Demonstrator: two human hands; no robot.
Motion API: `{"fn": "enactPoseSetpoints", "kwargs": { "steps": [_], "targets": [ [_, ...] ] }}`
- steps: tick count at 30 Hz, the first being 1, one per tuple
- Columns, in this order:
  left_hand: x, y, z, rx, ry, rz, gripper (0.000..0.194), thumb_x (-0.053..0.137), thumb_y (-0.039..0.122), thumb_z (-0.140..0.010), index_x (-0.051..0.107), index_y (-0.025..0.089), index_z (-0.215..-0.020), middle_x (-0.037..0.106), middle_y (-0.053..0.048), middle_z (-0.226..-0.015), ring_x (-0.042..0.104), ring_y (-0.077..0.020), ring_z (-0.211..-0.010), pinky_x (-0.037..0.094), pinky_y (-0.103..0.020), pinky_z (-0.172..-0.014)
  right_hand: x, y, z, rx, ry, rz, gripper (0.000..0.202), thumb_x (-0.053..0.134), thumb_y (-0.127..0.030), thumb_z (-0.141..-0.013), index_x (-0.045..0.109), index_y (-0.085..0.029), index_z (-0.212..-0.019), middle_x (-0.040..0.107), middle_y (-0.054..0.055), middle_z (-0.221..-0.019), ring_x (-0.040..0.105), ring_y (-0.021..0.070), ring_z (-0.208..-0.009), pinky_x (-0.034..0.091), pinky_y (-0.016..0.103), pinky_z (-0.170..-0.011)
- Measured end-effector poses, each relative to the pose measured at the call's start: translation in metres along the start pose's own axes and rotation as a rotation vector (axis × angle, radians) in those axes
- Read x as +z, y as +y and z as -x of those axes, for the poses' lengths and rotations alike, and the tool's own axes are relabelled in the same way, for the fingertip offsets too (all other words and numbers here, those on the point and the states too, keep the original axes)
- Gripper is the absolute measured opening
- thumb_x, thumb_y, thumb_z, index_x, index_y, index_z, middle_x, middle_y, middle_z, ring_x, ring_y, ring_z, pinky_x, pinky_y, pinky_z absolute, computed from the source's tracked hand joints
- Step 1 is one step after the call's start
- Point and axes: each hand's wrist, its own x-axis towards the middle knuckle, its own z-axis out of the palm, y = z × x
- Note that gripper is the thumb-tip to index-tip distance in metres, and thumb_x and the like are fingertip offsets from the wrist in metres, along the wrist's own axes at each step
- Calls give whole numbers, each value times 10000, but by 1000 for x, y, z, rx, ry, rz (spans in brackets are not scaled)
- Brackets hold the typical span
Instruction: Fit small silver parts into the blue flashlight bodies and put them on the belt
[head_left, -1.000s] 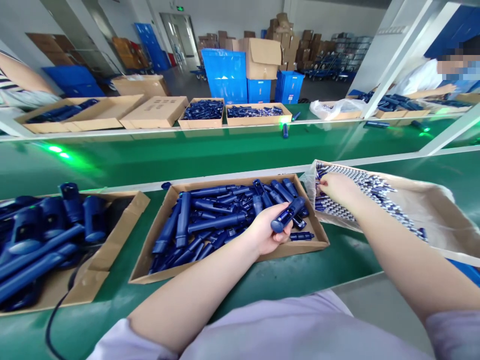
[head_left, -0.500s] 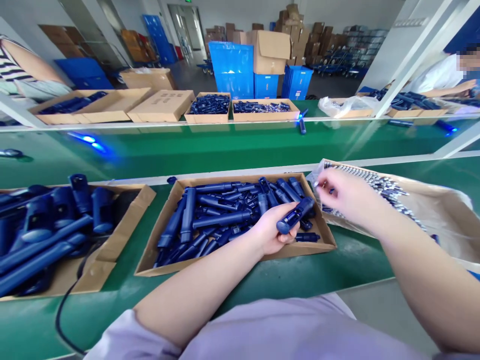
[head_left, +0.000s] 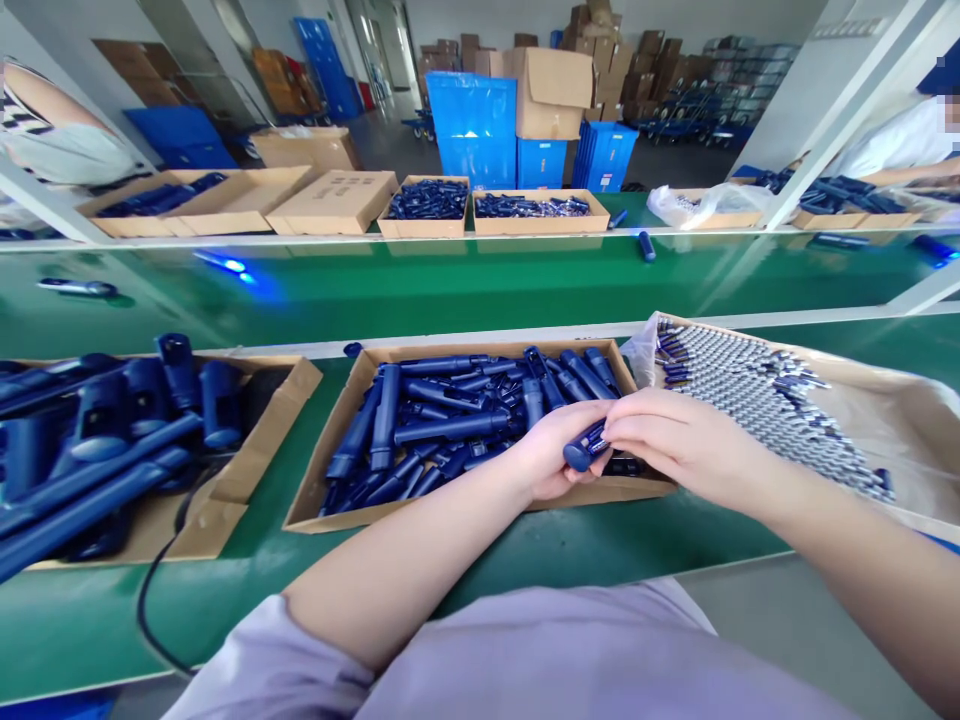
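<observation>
My left hand (head_left: 551, 455) is wrapped round a dark blue plastic tube-shaped housing (head_left: 581, 452), its rounded end pointing toward me. A long opening in the housing's side shows something paler inside. My right hand (head_left: 664, 430) is closed over that opening, fingertips pressed together against the housing; what they pinch is hidden. Under both hands is a shallow cardboard box (head_left: 330, 525) of similar blue housings (head_left: 450, 428). To the right stands a plastic-lined box (head_left: 911, 440) with rows of small silver-ended cylinders (head_left: 757, 395), which look like batteries.
At left, another cardboard box (head_left: 281, 420) holds larger blue housings (head_left: 101, 425), with a black cable (head_left: 146, 600) running down beside it. Beyond a white rail lies a green belt (head_left: 420, 285) carrying a few lit blue pieces. More boxes (head_left: 540, 222) and co-workers' arms are farther back.
My right hand has moved left from the lined box's edge to the housing in my left hand. The view has shifted slightly, and pieces on the green belt have moved right.
</observation>
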Motion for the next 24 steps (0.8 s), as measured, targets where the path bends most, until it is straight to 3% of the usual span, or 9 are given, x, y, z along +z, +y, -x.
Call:
{"fn": "enactPoseSetpoints", "kwargs": {
  "steps": [5, 12, 15, 19, 21, 24],
  "targets": [
    [0, 0, -2, -35, 65, 76, 234, 593, 379, -839, 575, 153, -896, 496, 36, -541, 448, -66, -352, 213, -142, -285, 17, -11, 8, -51, 183, 58, 161, 524, -185, -936, 680, -179, -971, 692, 47, -986, 588, 167, -951, 538, 310, -841],
    [-3, -3, -4, 11, 98, 162, 269, 638, 359, -834, 607, 155, -1006, 507, 40, -610, 434, -35, -370, 237, -120, -295, 40, -46, 24, 140, 290, 196, 290, 564, -67, -876, 621, -137, -1152, 698, 69, -1104, 589, 219, -1084, 483, 395, -946],
    [-4, -4, -6, 52, 127, 150, 247, 635, 370, -837, 594, 149, -938, 515, 35, -582, 443, -50, -369, 229, -129, -296, 35, -44, 26, 192, 239, 173, 318, 493, -100, -916, 602, -161, -1209, 679, 62, -1152, 581, 200, -1112, 481, 368, -950],
    [-1, -5, -5, 99, 121, 79, 308, 542, 451, -893, 557, 147, -938, 599, -25, -632, 577, -127, -462, 428, -202, -398, 12, -16, 33, 417, 223, 198, 314, 454, -218, -954, 597, -206, -1234, 664, 57, -1162, 596, 191, -1078, 490, 342, -913],
    [0, -4, -4, 75, 135, 76, 305, 478, 449, -924, 542, 159, -991, 624, -38, -689, 632, -156, -534, 499, -248, -478, 5, 2, 36, 469, 100, 196, 237, 479, -246, -943, 652, -214, -1102, 689, 44, -1056, 625, 189, -967, 497, 326, -833],
    [3, -3, -4, 53, 230, 64, 301, 408, 427, -943, 536, 158, -899, 587, -19, -692, 603, -130, -496, 464, -228, -443, 8, 22, 34, 337, -339, 138, 195, 510, -200, -905, 700, -235, -883, 689, 16, -868, 632, 170, -819, 472, 285, -717]
  ]
}}
